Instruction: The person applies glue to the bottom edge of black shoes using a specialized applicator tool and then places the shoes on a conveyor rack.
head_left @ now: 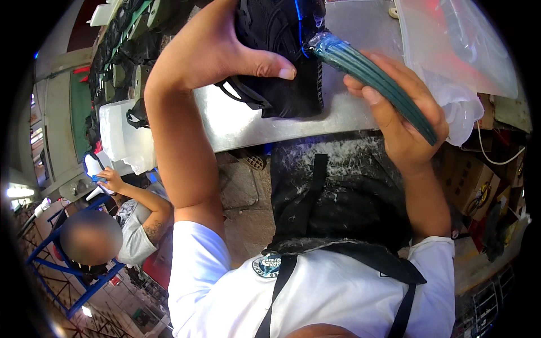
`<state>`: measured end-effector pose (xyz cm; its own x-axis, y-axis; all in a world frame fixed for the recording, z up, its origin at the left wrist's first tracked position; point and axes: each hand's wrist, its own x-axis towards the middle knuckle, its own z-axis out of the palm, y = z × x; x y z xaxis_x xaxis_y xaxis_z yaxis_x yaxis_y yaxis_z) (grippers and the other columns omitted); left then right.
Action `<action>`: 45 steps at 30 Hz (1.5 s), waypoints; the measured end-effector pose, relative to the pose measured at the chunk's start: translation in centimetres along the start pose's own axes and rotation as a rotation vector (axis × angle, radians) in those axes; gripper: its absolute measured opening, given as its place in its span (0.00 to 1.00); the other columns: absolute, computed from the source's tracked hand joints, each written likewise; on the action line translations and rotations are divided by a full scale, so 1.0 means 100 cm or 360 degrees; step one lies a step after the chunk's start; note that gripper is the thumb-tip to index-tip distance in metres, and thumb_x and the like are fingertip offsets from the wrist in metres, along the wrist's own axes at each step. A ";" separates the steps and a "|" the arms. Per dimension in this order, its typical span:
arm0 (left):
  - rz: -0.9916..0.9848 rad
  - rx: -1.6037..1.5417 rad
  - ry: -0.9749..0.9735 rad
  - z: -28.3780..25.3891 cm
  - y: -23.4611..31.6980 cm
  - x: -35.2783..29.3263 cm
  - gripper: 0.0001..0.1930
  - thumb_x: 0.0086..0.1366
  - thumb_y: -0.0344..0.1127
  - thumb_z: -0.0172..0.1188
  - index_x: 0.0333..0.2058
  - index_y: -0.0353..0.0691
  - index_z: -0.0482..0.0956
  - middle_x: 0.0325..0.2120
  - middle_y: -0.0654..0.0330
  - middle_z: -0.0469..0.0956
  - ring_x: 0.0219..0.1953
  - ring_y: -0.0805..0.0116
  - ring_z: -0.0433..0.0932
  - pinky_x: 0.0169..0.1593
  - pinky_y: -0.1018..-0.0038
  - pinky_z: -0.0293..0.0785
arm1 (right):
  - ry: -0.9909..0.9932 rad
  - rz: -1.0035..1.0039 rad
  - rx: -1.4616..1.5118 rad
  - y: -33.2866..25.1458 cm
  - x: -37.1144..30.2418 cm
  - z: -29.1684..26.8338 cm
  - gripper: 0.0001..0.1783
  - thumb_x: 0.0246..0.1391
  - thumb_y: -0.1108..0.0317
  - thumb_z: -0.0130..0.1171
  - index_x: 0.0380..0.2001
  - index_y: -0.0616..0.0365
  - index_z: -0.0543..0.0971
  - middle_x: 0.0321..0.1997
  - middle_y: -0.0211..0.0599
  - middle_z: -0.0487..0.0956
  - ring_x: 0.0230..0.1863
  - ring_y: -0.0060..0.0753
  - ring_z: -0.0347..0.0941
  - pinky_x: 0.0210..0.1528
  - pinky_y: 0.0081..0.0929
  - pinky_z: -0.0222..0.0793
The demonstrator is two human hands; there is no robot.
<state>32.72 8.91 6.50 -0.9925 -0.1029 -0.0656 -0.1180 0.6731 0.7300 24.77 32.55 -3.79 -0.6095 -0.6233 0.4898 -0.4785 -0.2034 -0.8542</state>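
My left hand (pixel 225 56) is closed on a black fabric shoe upper (pixel 282 84), its thumb lying across the near part. A thin strap loop hangs from the upper's left side, and stitches run along its right edge. A bright blue line shows on its surface. My right hand (pixel 406 101) grips a brush (pixel 377 79) by its ridged, dark green handle. The brush's glossy, coated end meets the right edge of the upper; its bristles I cannot make out clearly. Both hands are above a shiny metal tabletop (pixel 242 127).
A translucent plastic bin (pixel 468 45) stands at the right, with a crumpled clear bag (pixel 459 112) below it. To the left are a white container (pixel 127 135) and a rack of black uppers (pixel 115 73). A co-worker (pixel 138 225) sits at lower left. A cardboard box (pixel 465 177) is at right.
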 end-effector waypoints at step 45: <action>0.0075 -0.0362 -0.0078 -0.004 -0.041 0.000 0.51 0.40 0.30 0.85 0.62 0.30 0.65 0.52 0.56 0.78 0.55 0.67 0.76 0.62 0.68 0.71 | -0.0021 -0.0325 -0.0316 -0.003 0.006 -0.011 0.20 0.54 0.85 0.64 0.52 0.73 0.79 0.49 0.54 0.83 0.52 0.44 0.83 0.55 0.34 0.80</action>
<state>33.26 5.85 3.83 -0.9978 -0.0360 -0.0566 -0.0669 0.4937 0.8671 23.86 33.07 -3.06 -0.4801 -0.5947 0.6448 -0.7056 -0.1749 -0.6867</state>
